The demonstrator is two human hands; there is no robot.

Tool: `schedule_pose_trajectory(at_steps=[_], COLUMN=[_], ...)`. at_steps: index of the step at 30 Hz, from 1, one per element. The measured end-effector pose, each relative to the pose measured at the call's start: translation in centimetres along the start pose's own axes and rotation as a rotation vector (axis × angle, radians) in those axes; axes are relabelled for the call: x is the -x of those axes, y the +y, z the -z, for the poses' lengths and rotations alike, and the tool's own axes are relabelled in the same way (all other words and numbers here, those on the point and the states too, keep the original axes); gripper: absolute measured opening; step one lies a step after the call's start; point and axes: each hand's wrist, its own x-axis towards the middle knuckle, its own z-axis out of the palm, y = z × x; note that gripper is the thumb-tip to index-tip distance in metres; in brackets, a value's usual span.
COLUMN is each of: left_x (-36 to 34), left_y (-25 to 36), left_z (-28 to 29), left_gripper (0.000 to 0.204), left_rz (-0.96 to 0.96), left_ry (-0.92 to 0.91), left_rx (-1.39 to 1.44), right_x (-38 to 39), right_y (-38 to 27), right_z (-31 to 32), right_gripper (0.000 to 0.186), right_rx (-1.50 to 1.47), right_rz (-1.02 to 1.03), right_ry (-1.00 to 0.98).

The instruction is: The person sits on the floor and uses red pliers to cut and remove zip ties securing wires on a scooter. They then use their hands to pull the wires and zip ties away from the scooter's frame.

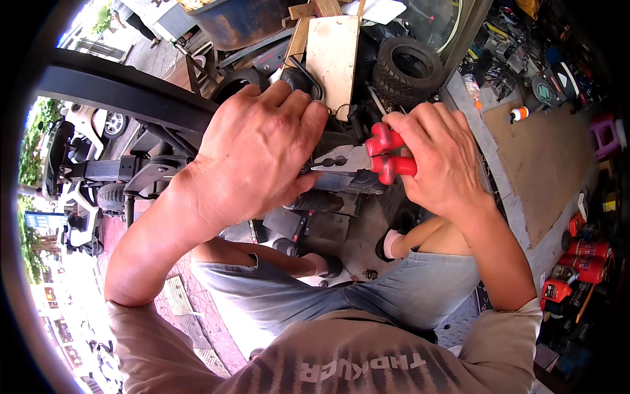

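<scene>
Just beside the left hand [262, 148], its curled fingers' hold impossible to tell, red-handled pliers [359, 158] point leftward, gripped in the right hand [438, 156].

The right hand [441, 157] grips red-handled pliers [360, 158] near the curled left hand [259, 148].

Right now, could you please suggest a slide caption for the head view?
Right hand holding red-handled pliers pointed toward the left hand, with black tyres beyond.
</scene>
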Motion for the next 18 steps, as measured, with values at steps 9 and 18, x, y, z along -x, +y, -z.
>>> schedule_pose_trajectory(at_steps=[9,18], left_x=[-0.2,0.6], left_y=[0.2,1.2], left_z=[0.3,0.5], left_gripper=[0.078,0.084], left_rz=[0.021,0.081], left_ry=[-0.005,0.053], left_rx=[0.058,-0.058], right_x=[1.4,1.1], right_y=[0.6,0.4], right_z=[-0.8,1.6], right_gripper=[0.07,0.041], right_rx=[-0.072,-0.681], right_rz=[-0.051,-0.312], right_ry=[-0.015,-0.641])
